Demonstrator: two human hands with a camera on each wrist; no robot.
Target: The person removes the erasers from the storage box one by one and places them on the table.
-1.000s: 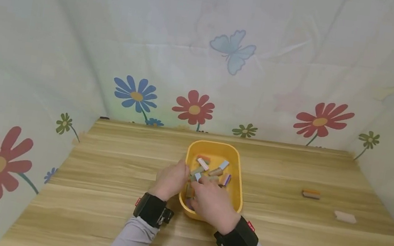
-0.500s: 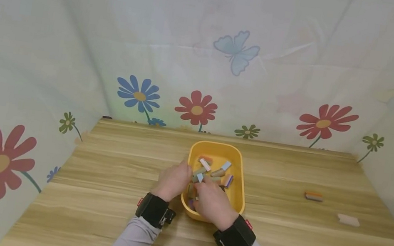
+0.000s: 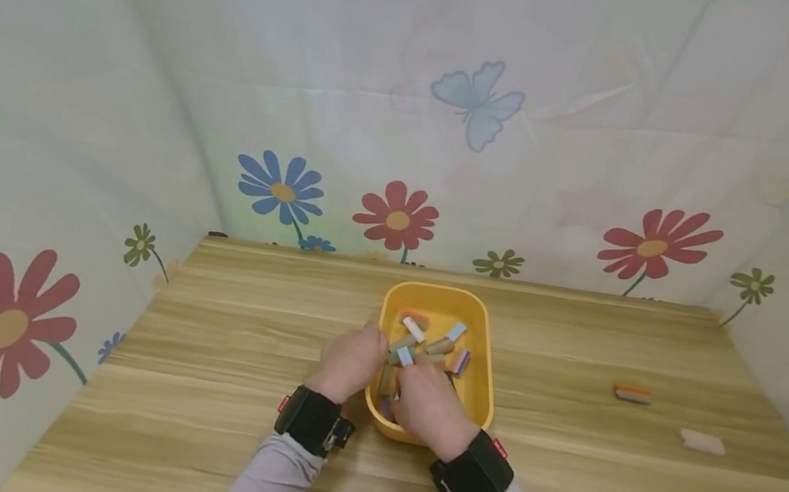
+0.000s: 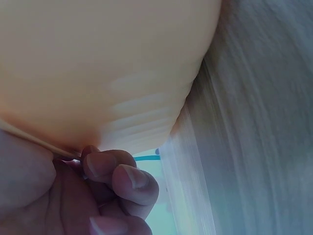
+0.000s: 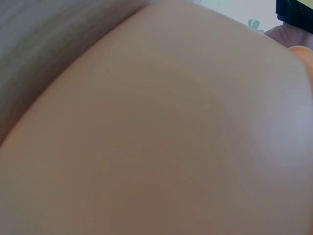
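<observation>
A yellow plastic bin (image 3: 488, 360) stands on the table with several small oblong pieces inside. My left hand (image 3: 351, 358) grips the bin's left rim. In the left wrist view its curled fingers (image 4: 137, 183) pinch the edge below the big smooth bin wall (image 4: 112, 73). Down in the bin is my right hand (image 3: 435, 403), its fingertips hidden among the pieces. Just beyond its knuckles lies a piece with a pale blue end (image 3: 405, 357); whether the hand holds anything is hidden. The outer bin wall (image 5: 161, 137) fills most of the right wrist view.
On the wood-grain table (image 3: 239, 325), to the right of the bin, lie an orange-and-grey piece (image 3: 633, 394) and a cream piece (image 3: 702, 442). A white flowered sheet (image 3: 565, 161) hangs along the back and both sides.
The head view has shifted a little, so everything sits slightly further right. Inside the bin my right hand has moved slightly right. My left hand stays on the rim.
</observation>
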